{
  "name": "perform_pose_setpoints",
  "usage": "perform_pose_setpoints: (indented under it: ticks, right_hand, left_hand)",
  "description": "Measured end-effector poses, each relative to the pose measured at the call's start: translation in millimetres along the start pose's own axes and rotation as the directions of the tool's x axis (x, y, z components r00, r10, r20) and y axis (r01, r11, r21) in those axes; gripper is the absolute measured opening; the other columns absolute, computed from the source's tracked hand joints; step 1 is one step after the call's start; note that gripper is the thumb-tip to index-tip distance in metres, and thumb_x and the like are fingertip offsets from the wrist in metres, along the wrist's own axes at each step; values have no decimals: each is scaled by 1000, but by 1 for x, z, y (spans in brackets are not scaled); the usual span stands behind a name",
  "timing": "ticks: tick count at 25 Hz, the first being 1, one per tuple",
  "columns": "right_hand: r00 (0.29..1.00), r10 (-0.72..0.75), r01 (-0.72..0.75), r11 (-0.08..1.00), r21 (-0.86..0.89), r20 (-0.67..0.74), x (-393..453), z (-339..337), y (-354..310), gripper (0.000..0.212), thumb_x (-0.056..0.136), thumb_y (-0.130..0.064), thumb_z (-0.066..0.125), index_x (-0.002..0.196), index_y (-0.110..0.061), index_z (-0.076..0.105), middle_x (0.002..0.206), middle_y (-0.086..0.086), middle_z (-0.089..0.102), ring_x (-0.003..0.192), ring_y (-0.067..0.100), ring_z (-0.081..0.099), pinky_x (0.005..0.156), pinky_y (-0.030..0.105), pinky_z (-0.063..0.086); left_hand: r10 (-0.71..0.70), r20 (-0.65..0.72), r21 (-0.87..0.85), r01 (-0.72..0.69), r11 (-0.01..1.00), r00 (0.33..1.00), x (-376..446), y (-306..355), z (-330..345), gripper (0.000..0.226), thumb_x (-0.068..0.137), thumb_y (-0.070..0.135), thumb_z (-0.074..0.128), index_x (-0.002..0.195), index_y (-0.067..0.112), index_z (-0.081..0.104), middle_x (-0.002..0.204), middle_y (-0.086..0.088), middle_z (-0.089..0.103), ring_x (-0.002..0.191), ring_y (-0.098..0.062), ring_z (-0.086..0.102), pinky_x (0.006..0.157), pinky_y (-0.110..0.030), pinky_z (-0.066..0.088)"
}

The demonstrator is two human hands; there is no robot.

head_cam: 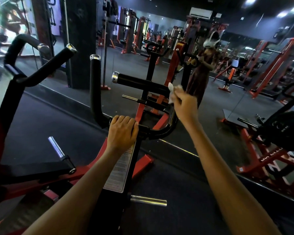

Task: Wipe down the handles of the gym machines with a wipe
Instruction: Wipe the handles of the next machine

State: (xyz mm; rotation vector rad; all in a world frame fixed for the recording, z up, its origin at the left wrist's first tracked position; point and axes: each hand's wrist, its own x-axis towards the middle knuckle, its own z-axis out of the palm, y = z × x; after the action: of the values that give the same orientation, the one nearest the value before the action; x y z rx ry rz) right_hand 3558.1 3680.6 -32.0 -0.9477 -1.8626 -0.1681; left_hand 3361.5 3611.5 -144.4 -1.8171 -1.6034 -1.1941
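Starting at the far left, a curved padded handle (26, 40) and an angled grip (58, 60) on the neighbouring arm stand untouched. The left hand (121, 131) curls over the black crossbar beside the upright handle (94, 85), steadying the machine. Further right, the right hand (185, 106) pinches a white wipe (171, 89) against the inner end of the horizontal handle (143, 82). A good stroke would wrap the wipe round the grip and draw it toward the chrome end cap (115, 78). No containers show.

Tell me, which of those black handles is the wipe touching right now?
The horizontal handle pointing left: the wipe in the right hand meets its right end. The other handles go untouched.
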Motion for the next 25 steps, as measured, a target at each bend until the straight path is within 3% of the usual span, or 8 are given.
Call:
perform_pose_setpoints:
  ticks: [1, 3, 6, 8, 10, 16, 21, 25]
  right_hand:
    - [998, 43, -46, 998, 49, 52, -12, 1, 1, 28, 93, -9, 52, 117, 4, 57, 114, 20, 64, 86, 2, 61, 79, 8, 48]
    - [998, 66, -67, 992, 108, 15, -24, 3, 3, 33, 90, -2, 56, 122, 6, 53, 121, 20, 60, 104, 16, 60, 91, 5, 41]
    - [997, -71, 71, 997, 13, -7, -5, 4, -3, 32, 86, 1, 61, 117, 6, 59, 105, 21, 67, 90, 28, 67, 87, 6, 40]
    - [977, -191, 195, 980, -37, 96, 15, 11, -11, 31, 84, 1, 62, 114, 5, 61, 109, 19, 66, 88, 30, 69, 84, 17, 46]
    - [932, -281, 294, 956, -26, 228, 33, 21, -21, 30, 84, -1, 61, 115, 2, 62, 115, 17, 64, 97, 27, 67, 89, 23, 47]
    - [743, -487, 544, 839, 10, 459, 74, 88, -71, 28, 87, -3, 55, 112, 1, 65, 123, 21, 59, 107, 36, 61, 94, 47, 48]
    - [679, -471, 625, 774, -105, 563, 83, 101, -85, 36, 94, -6, 49, 129, -8, 54, 141, 12, 44, 116, 32, 56, 97, 46, 47]
    - [674, -518, 642, 764, -70, 528, 70, 66, -53, 35, 85, 6, 56, 119, -3, 61, 130, 17, 53, 113, 33, 58, 90, 48, 51]
  left_hand:
    - [4, -6, -4, -4, 1000, 1000, 0, 0, 0, 35, 94, 27, 36, 73, 14, 61, 71, 0, 60, 68, -18, 54, 84, -31, 34]
    - [9, -22, 2, -9, 1000, 1000, 0, -1, 1, 34, 94, 28, 36, 73, 15, 60, 70, 1, 59, 68, -18, 54, 84, -31, 34]
    - [10, -25, -7, -10, 1000, 1000, 0, -1, 1, 33, 94, 27, 37, 73, 15, 60, 70, 1, 59, 68, -18, 54, 84, -32, 34]
    - [7, -29, -5, -7, 1000, 1000, -1, 0, 0, 33, 94, 27, 38, 74, 15, 60, 71, 1, 60, 68, -18, 54, 84, -32, 35]
    - [2, -27, -7, -2, 1000, 1000, 0, 1, 0, 33, 94, 27, 38, 74, 15, 60, 71, 0, 60, 69, -18, 54, 84, -33, 36]
    - [3, -29, -19, -3, 1000, 1000, 0, 0, 0, 31, 93, 26, 39, 74, 14, 61, 70, -1, 59, 67, -19, 53, 79, -34, 38]
    - [20, -10, 2, -20, 1000, 1000, 1, -2, -2, 31, 93, 27, 39, 73, 14, 60, 70, -2, 59, 66, -21, 54, 79, -34, 38]
    - [35, 18, 7, -35, 999, 999, 1, -2, -5, 33, 93, 29, 37, 74, 13, 60, 70, -3, 59, 67, -21, 54, 80, -33, 35]
